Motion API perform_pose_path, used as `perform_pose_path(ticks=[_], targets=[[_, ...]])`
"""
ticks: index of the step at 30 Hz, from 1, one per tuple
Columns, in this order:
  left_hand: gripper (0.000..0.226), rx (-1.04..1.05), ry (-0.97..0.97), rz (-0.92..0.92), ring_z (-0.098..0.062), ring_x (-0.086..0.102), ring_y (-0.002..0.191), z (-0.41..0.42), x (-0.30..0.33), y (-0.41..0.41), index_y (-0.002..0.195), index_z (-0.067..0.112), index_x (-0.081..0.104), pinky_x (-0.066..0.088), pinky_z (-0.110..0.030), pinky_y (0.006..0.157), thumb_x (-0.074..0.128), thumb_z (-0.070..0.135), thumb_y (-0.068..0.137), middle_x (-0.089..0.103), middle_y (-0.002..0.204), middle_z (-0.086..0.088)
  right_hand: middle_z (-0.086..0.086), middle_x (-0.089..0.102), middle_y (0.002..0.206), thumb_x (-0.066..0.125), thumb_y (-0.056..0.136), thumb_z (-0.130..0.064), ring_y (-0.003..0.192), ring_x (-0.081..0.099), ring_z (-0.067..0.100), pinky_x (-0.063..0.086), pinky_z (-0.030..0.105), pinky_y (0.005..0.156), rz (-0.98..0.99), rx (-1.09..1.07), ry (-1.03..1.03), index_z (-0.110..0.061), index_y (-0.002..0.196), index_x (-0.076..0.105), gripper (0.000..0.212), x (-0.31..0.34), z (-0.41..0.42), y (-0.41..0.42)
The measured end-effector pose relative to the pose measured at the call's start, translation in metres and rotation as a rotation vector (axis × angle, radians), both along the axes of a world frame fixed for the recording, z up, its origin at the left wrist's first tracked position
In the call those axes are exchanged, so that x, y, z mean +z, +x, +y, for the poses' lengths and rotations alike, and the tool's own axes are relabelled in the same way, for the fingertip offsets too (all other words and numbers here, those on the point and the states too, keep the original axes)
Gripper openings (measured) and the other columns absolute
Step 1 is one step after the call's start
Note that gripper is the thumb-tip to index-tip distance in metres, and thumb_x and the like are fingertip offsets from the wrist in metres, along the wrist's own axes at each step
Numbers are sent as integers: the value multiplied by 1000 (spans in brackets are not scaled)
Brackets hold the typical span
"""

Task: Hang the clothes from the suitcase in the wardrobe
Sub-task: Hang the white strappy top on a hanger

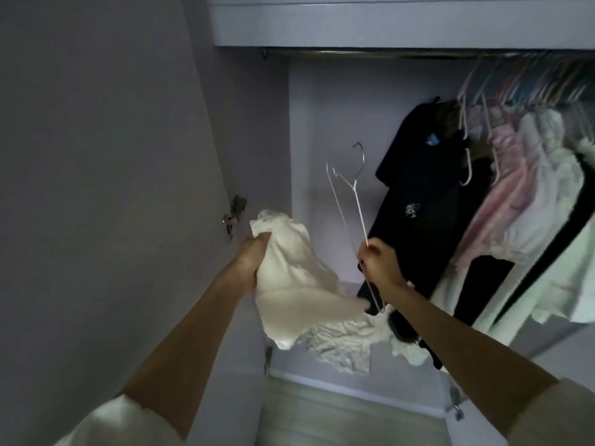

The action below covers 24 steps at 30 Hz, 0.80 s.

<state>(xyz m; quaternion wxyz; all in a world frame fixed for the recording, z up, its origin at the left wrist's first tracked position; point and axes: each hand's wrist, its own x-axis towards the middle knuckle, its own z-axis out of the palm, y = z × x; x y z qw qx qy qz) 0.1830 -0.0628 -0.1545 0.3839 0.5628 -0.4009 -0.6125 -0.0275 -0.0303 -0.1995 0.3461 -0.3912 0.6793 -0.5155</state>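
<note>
My left hand [249, 260] grips a bunched cream-white garment [299, 284] in front of the open wardrobe; its crinkled lower part hangs down toward the wardrobe floor. My right hand [380, 263] holds a thin white wire hanger [349, 201] by its lower end, hook pointing up, just right of the garment. The hanger is outside the cloth. The metal rail [354, 53] runs across the top of the wardrobe, bare on its left half.
Dark garments [425, 204] and pink and white ones [528, 204] hang on several hangers at the right of the rail. The open wardrobe door [96, 156] stands to the left, with a hinge [233, 214]. Pale floor [322, 420] shows below.
</note>
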Motion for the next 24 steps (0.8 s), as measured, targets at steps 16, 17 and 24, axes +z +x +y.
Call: perform_pose_path(ticks=[16,17,24], targets=[[48,-514,-69,80,-11,68,68,56,3,-23,107,16,58,52,-23,61,51,15,60,71,78,0,1,53,60,42,98,-25,56,48,10,38,27,62,125,-65,-87,2,78,55,36,16,86,-25],[47,-518,-56,108,-13,68,66,57,4,-24,107,13,57,52,-23,60,51,14,60,71,75,-1,9,53,69,37,99,-23,66,50,17,38,31,69,186,-108,-78,7,83,55,38,12,89,-28],[33,-427,-30,232,-9,54,43,69,31,-42,45,9,58,43,-19,51,51,7,77,55,45,1,7,37,63,33,100,-16,54,39,6,34,14,50,18,21,62,-2,70,46,36,3,99,-29]])
